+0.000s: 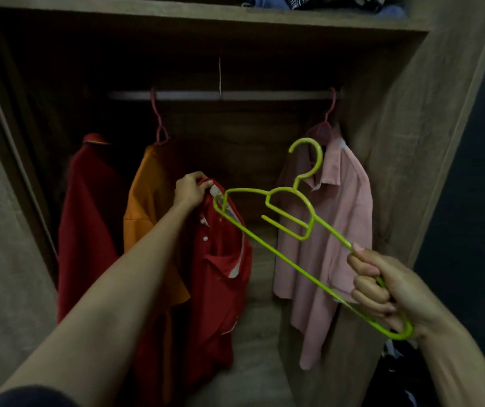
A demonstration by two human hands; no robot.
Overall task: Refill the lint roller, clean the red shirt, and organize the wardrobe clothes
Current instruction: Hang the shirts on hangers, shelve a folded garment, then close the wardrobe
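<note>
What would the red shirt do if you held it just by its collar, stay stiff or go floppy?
Probably floppy: the red shirt droops in soft folds below the left hand pinching its collar. It looks light too, since a few fingers hold it up. The green hanger in the right hand seems stiff instead: held by one end, it does not sag.
</note>
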